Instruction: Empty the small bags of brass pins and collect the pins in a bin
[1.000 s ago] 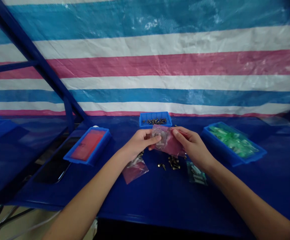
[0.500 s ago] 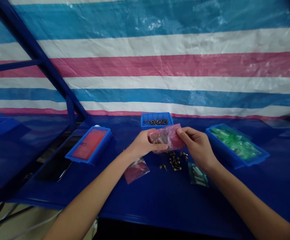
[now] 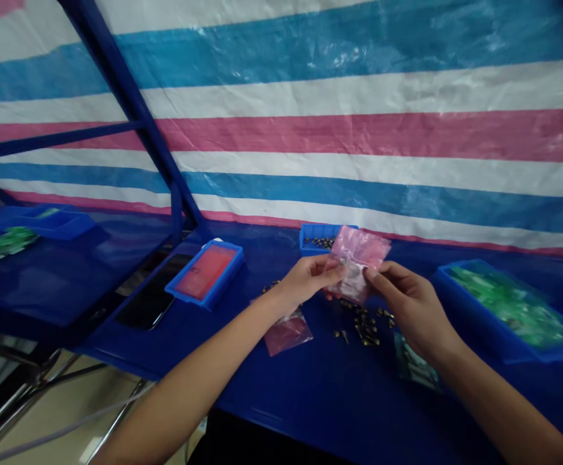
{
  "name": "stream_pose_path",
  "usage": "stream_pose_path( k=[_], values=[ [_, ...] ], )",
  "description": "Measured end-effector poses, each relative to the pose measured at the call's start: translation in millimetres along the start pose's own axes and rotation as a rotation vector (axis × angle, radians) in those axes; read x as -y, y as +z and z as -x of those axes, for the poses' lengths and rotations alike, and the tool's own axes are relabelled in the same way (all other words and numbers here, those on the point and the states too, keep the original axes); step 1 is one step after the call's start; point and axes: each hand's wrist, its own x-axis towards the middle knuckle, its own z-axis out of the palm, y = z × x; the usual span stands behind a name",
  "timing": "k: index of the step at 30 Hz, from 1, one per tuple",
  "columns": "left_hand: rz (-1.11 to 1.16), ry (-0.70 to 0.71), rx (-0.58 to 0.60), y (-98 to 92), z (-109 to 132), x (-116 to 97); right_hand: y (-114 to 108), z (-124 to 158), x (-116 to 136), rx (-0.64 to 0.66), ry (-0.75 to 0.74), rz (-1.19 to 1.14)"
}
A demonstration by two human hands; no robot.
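striped tarp backs a blue table. both hands pinch a pink bag upright above it: left hand clamped on one edge, right hand opposite. loose screws lie just below.

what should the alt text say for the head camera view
The left hand and right hand pinch a pink plastic bag upright above a blue table strewn with small metal parts. A second pink bag lies by the left wrist; a blue tray of green pieces sits to the right, a striped tarp behind.
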Motion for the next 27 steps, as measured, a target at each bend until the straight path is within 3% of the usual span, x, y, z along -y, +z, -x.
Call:
stream_pose_path(
  k=[3, 7, 11, 16, 21, 24, 27],
  values=[
    [-0.093, -0.023, -0.01, -2.5, -1, 2, -3, -2, -1, -0.023, -0.023, 0.063],
    [-0.148, -0.002, -0.083, -4.7, -2, 5, -1, -3, -4, 0.132, 0.017, 0.073],
    [-0.141, -0.056, -0.037, -12.4, -3, -1, -3, -5, -6, 0.153, -0.002, 0.141],
    [-0.047, -0.112, 0.035, -29.7, 2, -24, -5, -6, -6, 0.313, -0.039, 0.241],
    [-0.512, -0.131, 0.168, -20.9, 14, -38, 2, -1, -5, 0.326, -0.073, 0.273],
    [-0.66, -0.105, 0.097, -10.7, 22, -41, 4, 0, -2, 0.314, -0.093, 0.299],
    [-0.758, -0.035, -0.066, -21.2, 34, -56, 1, 0, 2, 0.299, -0.1, 0.28]
  ],
)
